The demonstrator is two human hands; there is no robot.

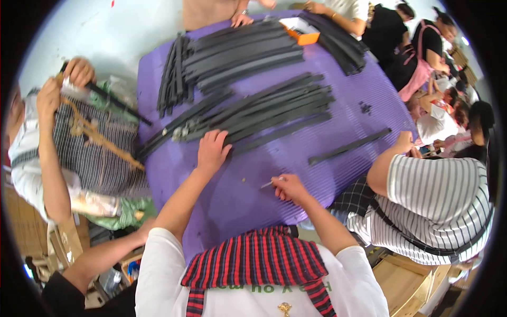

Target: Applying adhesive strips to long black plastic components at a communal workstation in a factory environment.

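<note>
A pile of long flat black strips [285, 108] lies across the middle of the purple table. My left hand [213, 150] reaches to the near left end of this pile. Its fingers are spread over the strip ends and lift nothing off. Closer to me, above bare table, my right hand [288, 187] is closed around small metal scissors [268, 184], their tip pointing left. The fingers hide most of the handle. A single strip [348, 147] lies apart on the right.
Larger stacks of black strips [243, 55] cover the far side of the purple table [211, 203]. An orange and white box [306, 38] stands behind them. Small dark scraps [365, 108] lie on the right. People sit close on both sides; the left one holds a strip [119, 103].
</note>
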